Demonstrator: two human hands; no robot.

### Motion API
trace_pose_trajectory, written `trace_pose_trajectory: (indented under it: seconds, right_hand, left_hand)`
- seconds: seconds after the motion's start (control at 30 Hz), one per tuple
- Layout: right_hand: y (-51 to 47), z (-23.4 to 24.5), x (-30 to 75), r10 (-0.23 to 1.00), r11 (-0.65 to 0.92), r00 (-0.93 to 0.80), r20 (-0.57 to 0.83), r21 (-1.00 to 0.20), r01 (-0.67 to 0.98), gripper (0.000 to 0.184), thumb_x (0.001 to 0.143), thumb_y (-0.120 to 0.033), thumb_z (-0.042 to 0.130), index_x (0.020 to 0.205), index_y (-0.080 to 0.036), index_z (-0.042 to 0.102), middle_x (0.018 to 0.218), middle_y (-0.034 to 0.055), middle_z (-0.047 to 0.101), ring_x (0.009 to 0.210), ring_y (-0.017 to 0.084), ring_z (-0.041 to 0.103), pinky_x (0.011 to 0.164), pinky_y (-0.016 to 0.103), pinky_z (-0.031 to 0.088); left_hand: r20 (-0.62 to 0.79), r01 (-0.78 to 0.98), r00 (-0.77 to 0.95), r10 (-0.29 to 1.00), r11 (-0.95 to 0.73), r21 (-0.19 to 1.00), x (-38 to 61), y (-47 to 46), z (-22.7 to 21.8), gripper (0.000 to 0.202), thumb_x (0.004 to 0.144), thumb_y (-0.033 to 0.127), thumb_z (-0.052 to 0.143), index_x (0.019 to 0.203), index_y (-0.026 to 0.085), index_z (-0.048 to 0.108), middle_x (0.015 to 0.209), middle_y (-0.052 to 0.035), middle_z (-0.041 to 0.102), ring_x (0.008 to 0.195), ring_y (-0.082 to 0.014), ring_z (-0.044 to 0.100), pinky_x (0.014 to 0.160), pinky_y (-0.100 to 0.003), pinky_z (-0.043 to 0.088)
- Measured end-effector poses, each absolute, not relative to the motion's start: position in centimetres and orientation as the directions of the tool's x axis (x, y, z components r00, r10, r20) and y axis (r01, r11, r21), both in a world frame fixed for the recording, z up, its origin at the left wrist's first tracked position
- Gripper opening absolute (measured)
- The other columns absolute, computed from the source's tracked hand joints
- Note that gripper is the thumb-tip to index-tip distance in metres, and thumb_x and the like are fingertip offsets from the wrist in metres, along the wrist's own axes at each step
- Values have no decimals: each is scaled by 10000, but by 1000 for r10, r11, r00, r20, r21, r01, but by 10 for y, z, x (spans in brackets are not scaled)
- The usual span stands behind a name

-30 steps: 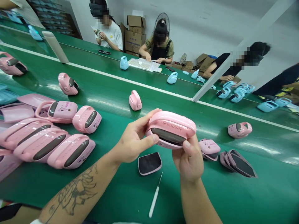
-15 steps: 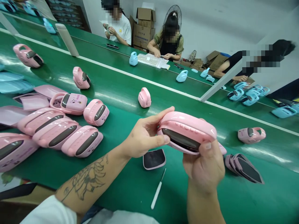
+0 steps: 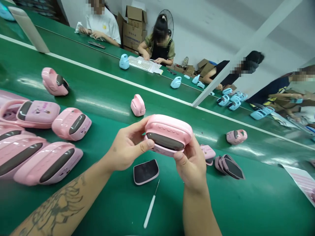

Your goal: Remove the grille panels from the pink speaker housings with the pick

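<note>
Between my two hands is a pink plastic casing (image 3: 169, 129) with a carry handle, a row of small bumps and a dark oval window facing me. My left hand (image 3: 129, 142) grips its left end, thumb by the window. My right hand (image 3: 193, 164) holds the right end, thumb at the lower front corner. Below it on the green bench lies a dark panel with a pink rim (image 3: 146, 172). A white-handled pick (image 3: 149, 211) with a thin metal tip lies near it. Behind my right hand, another pink part (image 3: 208, 153) is partly hidden.
Several pink casings (image 3: 49, 164) crowd the left of the bench. More stand on the green belt, among them one casing (image 3: 138, 105) straight ahead. Dark panels (image 3: 228, 166) are stacked at right. Across a white rail (image 3: 147, 89), people work with blue casings (image 3: 176, 82).
The view has shifted right. The pink casing has levelled and turned its window more towards me; my right hand has moved lower round its corner. Both hands still hold it.
</note>
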State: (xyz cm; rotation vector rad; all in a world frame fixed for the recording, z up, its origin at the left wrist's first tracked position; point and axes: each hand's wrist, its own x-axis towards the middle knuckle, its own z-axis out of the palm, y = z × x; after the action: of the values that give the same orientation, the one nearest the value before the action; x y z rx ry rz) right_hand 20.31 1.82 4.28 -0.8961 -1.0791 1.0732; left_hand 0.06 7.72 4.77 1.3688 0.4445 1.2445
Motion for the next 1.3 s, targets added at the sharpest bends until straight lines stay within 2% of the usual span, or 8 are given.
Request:
trace_pose_trajectory:
  seconds: [0.17,0.3,0.43,0.57,0.67,0.83,1.0,1.3]
  right_hand:
    - [15,50,203,943,329,124,308,-915,-231,728,855,-458,943,1500,-285,652,1462,125,738,1316,348,718,1058,497,647]
    - [13,53,202,928,371,124,351,-896,-243,695,835,-449,965,1457,-293,697,1425,110,748,1288,324,726,1048,444,646]
    - [14,52,202,942,332,148,301,-902,-276,747,777,-477,1004,1434,-271,716,1385,124,762,1279,345,732,1027,445,652]
    - [18,54,199,974,223,48,221,-904,-366,690,829,-542,944,1418,-263,718,1389,136,770,1267,369,745,1024,487,660]
    - [21,52,195,984,156,-22,179,-907,-391,630,915,-577,850,1444,-266,708,1449,137,752,1330,371,719,1109,529,625]
    - [20,44,188,986,89,-87,142,-889,-448,445,1039,-531,693,1411,-290,735,1530,126,715,1387,371,699,1164,602,585]
    - [15,41,184,988,75,-90,125,-899,-432,541,1042,-484,693,1555,-327,625,1585,121,677,1391,364,701,1185,620,566]
    - [18,45,180,982,102,-99,159,-898,-427,438,1038,-478,692,1443,-311,710,1466,121,758,1335,367,738,1130,611,612]
  left_hand:
    - [476,-312,300,827,-387,868,-1,68,43,631,981,258,811,1589,255,644,1559,-112,699,1407,-334,693,1146,-368,601]
    - [528,-275,275,803,-460,844,0,65,39,628,991,243,792,1599,250,633,1552,-112,703,1387,-322,701,1144,-346,591]
    - [573,-238,288,767,-522,819,1,64,41,638,1028,271,740,1643,236,572,1561,-111,688,1403,-310,681,1161,-346,569]
    - [535,-54,315,784,-548,835,1,61,51,745,1029,348,725,1710,203,458,1704,-144,544,1540,-369,546,1299,-451,439]
    - [462,20,279,841,-486,873,3,56,57,742,1018,389,716,1695,208,472,1706,-144,532,1574,-393,487,1336,-506,368]
    - [300,4,206,932,-307,952,10,48,65,736,958,376,713,1653,240,512,1611,-136,610,1505,-415,532,1287,-565,403]
    - [247,-82,164,955,-236,968,11,42,73,672,907,347,726,1553,201,613,1538,-139,668,1452,-421,586,1271,-541,432]
    - [160,-133,158,974,-139,981,8,39,77,753,849,223,727,1592,181,607,1576,-109,661,1464,-404,593,1290,-524,440]
